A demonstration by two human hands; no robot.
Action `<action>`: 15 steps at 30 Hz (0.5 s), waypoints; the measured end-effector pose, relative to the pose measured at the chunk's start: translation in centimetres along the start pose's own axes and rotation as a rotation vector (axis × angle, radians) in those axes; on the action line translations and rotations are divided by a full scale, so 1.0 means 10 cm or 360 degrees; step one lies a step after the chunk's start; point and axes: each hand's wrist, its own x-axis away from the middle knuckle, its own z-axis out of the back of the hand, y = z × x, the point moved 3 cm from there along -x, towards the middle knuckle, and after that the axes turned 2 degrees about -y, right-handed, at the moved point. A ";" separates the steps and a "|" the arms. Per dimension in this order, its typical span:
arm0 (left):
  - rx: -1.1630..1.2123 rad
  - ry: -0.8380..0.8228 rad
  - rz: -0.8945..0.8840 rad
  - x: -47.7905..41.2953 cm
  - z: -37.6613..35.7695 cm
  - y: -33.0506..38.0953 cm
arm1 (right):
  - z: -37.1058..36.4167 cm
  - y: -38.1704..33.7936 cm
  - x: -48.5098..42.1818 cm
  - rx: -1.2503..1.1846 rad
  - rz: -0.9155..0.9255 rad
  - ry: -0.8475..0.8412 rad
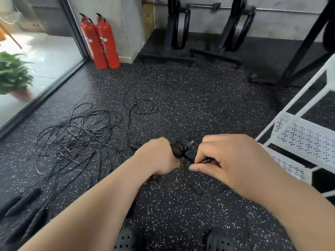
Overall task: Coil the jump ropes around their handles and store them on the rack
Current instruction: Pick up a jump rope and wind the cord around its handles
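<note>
The left hand [159, 158] is clenched round the black jump-rope handles [182, 148]. These stick out from the fist with their long axis running toward 2 o'clock, and several turns are already wound on them. The right hand [233, 160] sits at 3 o'clock of the handles, well clear of the fist. Its thumb and forefinger pinch the thin black rope [204, 161] where it leaves the coil toward 4 o'clock. The unwound slack appears to sag in a loop [199, 190] toward 6 o'clock under that hand, though it is faint against the speckled black rubber floor [181, 105].

Judging from this, the next wrap depends on the right hand carrying the rope across the handle axis, not along it, while the left hand holds the handles steady.

A tangle of thin black jump ropes [78, 134] lies on the floor at 9 o'clock of the left hand, not yet coiled. More dark foam grips [21, 200] lie at 8 o'clock.

The white perforated metal rack [306, 134] stands at 3 o'clock, nearer the right hand. None of the shelf area in view holds a rope. Two red fire extinguishers [100, 40] stand by the wall at 11 o'clock.
</note>
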 end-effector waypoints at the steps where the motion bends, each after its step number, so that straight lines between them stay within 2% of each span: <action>1: 0.0094 -0.0007 0.0014 -0.02 0.04 -0.04 | -0.01 -0.02 -0.01 0.0026 0.0028 0.0027; 4: 0.0290 -0.0021 0.0013 0.00 0.14 -0.08 | -0.05 -0.07 -0.09 0.0108 0.0097 0.0077; 6: 0.0045 -0.0003 -0.0054 0.05 0.14 -0.03 | -0.10 -0.11 -0.14 0.0154 0.0119 0.0091; 8: -0.0197 0.0087 -0.0005 0.11 0.08 0.06 | -0.14 -0.10 -0.16 0.0120 0.0111 0.0113; 10: -0.0375 0.0157 -0.0074 0.20 -0.01 0.20 | -0.09 -0.01 -0.17 0.0031 0.0008 0.0153; 12: -0.0506 0.0243 -0.0262 0.27 -0.09 0.34 | -0.03 0.14 -0.19 -0.0077 -0.0144 0.0219; 15: -0.0543 0.0361 -0.0499 0.35 -0.08 0.43 | 0.01 0.42 -0.15 -0.0225 -0.0395 0.0267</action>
